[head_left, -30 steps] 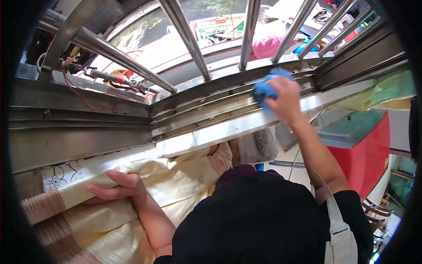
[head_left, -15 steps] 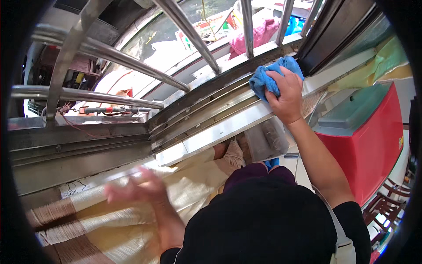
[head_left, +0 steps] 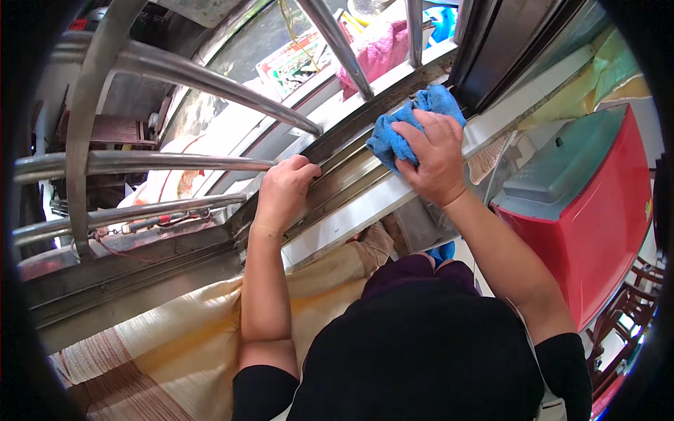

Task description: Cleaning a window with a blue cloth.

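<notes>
A crumpled blue cloth [head_left: 388, 140] is bunched under my right hand [head_left: 435, 154], whose fingers are closed over it. The cloth lies on the metal window track [head_left: 340, 172], close to its right end by a dark upright frame [head_left: 495, 59]. Farther left along the same track, my left hand [head_left: 282, 193] has its fingers curled over the outer edge of the frame, beside the end of a steel bar [head_left: 189, 161]. Its fingertips are partly hidden. Below the track runs a white tiled sill [head_left: 337, 224].
Steel window bars [head_left: 337, 45] cross the opening, with a pink cloth [head_left: 382, 52] outside. A pale curtain [head_left: 182, 337] hangs at lower left. On the right stand a red box with a grey-green lid [head_left: 597, 203] and wooden chairs [head_left: 621, 309]. Yellow-green fabric [head_left: 611, 74] hangs at upper right.
My left hand, blurred above the curtain before, has reached up and forward to the window frame. My right hand and the blue cloth have shifted a little left in view.
</notes>
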`<state>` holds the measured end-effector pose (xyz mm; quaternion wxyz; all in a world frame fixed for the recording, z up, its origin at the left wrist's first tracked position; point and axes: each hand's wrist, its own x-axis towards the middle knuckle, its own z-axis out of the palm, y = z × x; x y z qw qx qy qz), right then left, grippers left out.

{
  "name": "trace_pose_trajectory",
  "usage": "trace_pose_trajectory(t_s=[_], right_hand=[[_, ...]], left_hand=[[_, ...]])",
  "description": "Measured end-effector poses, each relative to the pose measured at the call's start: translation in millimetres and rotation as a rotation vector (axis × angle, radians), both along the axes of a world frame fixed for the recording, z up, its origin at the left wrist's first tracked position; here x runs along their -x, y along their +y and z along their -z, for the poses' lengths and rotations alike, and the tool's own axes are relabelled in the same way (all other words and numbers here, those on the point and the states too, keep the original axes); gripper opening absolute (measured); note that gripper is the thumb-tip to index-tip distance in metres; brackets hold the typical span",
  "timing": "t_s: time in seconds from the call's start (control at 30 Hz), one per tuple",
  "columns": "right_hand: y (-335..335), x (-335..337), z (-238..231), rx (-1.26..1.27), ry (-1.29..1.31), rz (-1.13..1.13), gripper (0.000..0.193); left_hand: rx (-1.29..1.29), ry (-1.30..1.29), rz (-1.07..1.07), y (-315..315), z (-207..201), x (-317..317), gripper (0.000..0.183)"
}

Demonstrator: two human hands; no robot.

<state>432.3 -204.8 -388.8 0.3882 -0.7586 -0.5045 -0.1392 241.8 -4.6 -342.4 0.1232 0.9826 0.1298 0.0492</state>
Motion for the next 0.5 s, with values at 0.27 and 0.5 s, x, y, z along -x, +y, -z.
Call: trace_pose_trajectory(t_s=[0.27, 0.5], right_hand=[[0, -1, 1, 0.015, 0.015, -0.012, 0.057], [2, -1, -2, 0.030, -0.016, -0.004, 0.058]], left_hand=[[-0.023, -0.167, -0.124, -5, 17, 27, 0.016], [-0.042, -0.080, 0.071, 6, 3, 14, 0.030]])
